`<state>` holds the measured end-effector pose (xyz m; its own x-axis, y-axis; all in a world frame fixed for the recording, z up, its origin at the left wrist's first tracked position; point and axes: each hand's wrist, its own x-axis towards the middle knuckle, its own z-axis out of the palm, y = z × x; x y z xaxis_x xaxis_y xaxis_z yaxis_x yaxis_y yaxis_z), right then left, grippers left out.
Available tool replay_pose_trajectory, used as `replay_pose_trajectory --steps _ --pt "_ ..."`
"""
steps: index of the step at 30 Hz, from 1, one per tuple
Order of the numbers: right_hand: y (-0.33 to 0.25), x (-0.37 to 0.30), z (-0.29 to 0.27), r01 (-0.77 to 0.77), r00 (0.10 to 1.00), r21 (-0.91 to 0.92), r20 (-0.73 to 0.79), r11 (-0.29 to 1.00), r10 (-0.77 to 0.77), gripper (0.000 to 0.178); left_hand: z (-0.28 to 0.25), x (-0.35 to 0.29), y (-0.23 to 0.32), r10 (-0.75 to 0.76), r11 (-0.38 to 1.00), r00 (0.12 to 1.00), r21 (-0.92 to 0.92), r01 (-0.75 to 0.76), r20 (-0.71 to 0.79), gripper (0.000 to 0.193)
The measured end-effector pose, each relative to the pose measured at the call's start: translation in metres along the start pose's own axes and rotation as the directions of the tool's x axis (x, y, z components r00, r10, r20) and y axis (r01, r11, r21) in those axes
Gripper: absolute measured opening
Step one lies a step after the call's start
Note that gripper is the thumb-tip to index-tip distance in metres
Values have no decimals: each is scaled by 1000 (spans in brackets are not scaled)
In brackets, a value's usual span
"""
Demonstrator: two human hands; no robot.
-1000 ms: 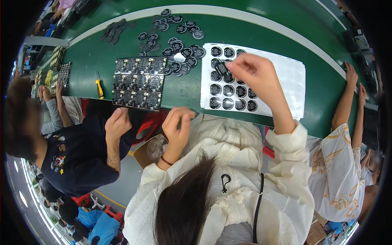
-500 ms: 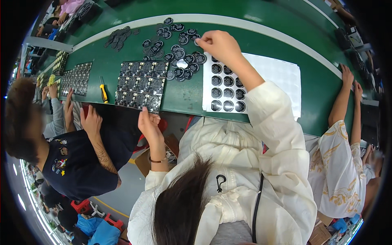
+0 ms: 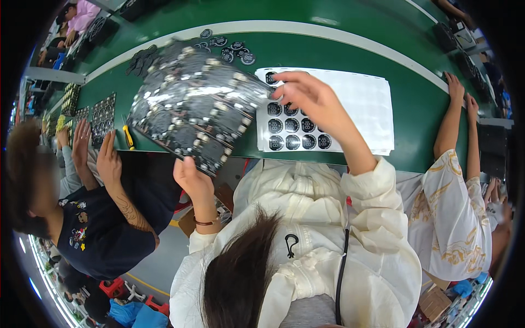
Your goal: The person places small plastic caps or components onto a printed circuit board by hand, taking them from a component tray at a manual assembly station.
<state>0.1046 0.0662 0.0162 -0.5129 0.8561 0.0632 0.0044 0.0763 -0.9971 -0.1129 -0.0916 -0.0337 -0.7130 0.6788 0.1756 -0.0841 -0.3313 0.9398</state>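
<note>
A panel of black circuit boards (image 3: 188,104), several small boards joined in a grid with bright components, is raised and tilted above the table, smeared by motion. My left hand (image 3: 194,180) grips its lower edge between thumb and fingers. At the panel's right corner, the bent fingers of my right hand (image 3: 314,101) close on the edge, though blur softens the contact. Under and beside that hand lies a white sheet of round black labels (image 3: 276,126). Beyond the panel, several loose round black pieces (image 3: 235,52) with pale display marks lie on the table; the panel hides others.
The green table (image 3: 339,49) has a pale raised strip along its far side. A yellow-handled screwdriver (image 3: 128,138) lies left, near another board panel (image 3: 104,117). A co-worker's hands (image 3: 109,164) are close on the left; another person's arms (image 3: 445,126) rest at the right.
The panel has risen off the table, turned and tilted, with my left hand at its lower edge. My right hand has come down from the loose round pieces to the panel's right corner.
</note>
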Motion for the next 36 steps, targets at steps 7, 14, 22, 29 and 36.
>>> replay_pose_trajectory --steps 7,14,22,29,36 --pt "16 -53 -16 -163 971 358 -109 919 214 23 -2 2 -29 61 966 666 125 -228 743 44" --pt "37 -90 -10 -85 949 343 -259 935 181 25 79 -13 -23 -607 554 654 -349 756 451 56" --pt "42 -104 -57 -170 890 -868 -338 466 -305 45 82 0 -47 -568 274 568 -514 813 596 46" --pt "39 -113 -96 -288 887 -876 -396 388 -237 46 80 4 -45 -639 327 544 -449 832 543 44" --pt "32 -74 -92 -110 893 -795 -343 596 -292 45 79 3 -49 -641 330 504 -384 862 579 44"
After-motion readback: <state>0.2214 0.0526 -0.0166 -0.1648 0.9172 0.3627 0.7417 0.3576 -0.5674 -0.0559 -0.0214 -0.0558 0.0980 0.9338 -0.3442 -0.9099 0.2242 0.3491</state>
